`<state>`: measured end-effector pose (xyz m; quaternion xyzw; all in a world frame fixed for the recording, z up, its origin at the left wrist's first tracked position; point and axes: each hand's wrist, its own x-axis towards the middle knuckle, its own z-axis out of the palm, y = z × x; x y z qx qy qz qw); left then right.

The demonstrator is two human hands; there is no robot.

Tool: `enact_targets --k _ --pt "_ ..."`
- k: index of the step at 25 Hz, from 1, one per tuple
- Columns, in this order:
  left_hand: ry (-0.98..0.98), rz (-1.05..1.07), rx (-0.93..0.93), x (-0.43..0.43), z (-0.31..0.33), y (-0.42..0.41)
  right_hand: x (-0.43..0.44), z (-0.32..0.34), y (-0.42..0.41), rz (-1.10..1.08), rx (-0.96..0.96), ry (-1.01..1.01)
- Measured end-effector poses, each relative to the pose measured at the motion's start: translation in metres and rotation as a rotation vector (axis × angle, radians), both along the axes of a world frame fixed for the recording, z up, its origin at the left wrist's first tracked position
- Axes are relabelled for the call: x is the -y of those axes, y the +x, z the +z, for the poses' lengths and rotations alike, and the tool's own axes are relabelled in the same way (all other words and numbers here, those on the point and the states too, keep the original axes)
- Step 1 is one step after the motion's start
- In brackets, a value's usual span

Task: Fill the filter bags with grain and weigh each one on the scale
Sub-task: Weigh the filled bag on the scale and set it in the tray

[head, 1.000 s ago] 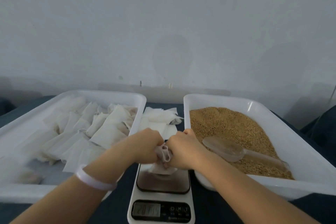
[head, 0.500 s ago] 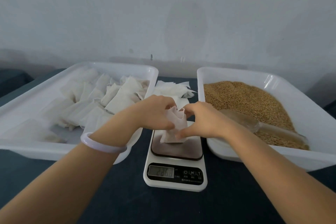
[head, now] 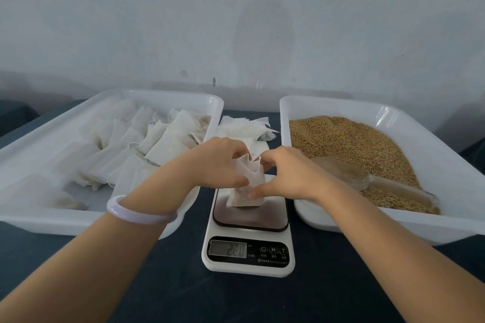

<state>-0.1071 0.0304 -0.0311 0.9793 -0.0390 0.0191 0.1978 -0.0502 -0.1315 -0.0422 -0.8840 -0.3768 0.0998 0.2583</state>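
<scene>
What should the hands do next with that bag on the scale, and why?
Probably let go: the left hand and right hand both pinch the bag standing on the scale, so their touch may skew the reading.

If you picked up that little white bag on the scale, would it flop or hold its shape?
Likely floppy on top: the filter bag is crumpled where the left hand and right hand pinch it. Its filled bottom sits squat on the scale, probably stable; tipped, it might spill.
</scene>
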Motion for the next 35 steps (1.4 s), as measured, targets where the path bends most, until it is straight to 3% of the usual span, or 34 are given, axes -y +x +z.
enact_targets --k 12,15,20,24,29,35 --pt "0.017 0.002 -0.009 -0.001 -0.003 0.002 0.000 -0.003 0.002 0.013 0.082 -0.016" --pt "-0.071 0.036 0.019 -0.002 -0.004 0.003 0.002 -0.006 0.003 -0.009 0.081 -0.012" --pt "-0.375 0.088 0.088 -0.012 0.007 -0.005 -0.005 0.009 -0.001 -0.043 0.011 0.307" --pt "-0.363 0.152 0.157 -0.025 0.029 -0.013 -0.022 0.024 -0.006 -0.023 0.007 0.487" --pt "-0.280 0.394 0.194 -0.067 0.049 -0.029 -0.040 0.028 -0.007 0.000 -0.052 0.516" --pt "-0.538 0.623 0.009 -0.097 0.024 -0.035 -0.054 0.021 -0.009 -0.007 -0.071 0.434"
